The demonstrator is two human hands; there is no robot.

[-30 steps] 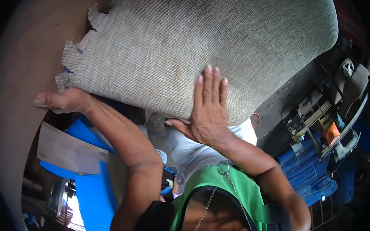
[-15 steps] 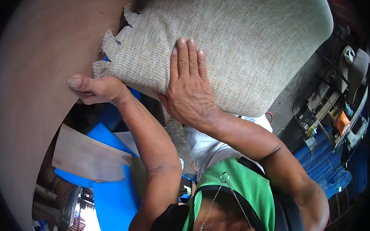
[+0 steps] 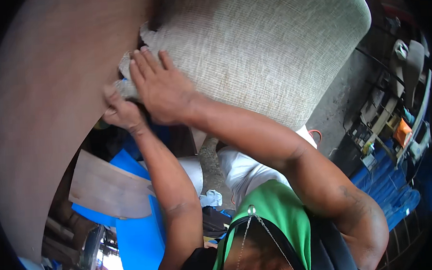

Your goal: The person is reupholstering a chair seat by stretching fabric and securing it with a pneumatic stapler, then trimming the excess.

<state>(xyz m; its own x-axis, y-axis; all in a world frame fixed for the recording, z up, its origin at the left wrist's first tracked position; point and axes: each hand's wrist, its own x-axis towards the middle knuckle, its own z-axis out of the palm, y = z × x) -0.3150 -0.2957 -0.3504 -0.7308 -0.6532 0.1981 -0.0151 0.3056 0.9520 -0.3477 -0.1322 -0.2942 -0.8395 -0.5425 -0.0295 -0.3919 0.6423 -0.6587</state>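
A beige woven upholstery fabric (image 3: 265, 49) covers a large curved cushion-like piece, and its left edge is ragged. My right hand (image 3: 164, 91) lies on the fabric near that edge, fingers stretched out and slightly apart. Just left of it, my left hand (image 3: 123, 111) is at the gap between the ragged edge and a big smooth brown curved panel (image 3: 62, 89). Motion smears its fingers, so whether they grip the fabric edge is unclear.
Below the panel lie a curved brown board (image 3: 108, 184) and bright blue sheets (image 3: 141, 241). At the right are a cluttered bench with an orange item (image 3: 402, 134) and blue plastic sheeting (image 3: 384, 185). Grey floor (image 3: 338, 92) shows beside the upholstered piece.
My right hand has slid left across the fabric to its ragged edge, close to my left hand. My left hand has shifted slightly, and the upholstered piece appears a little farther left.
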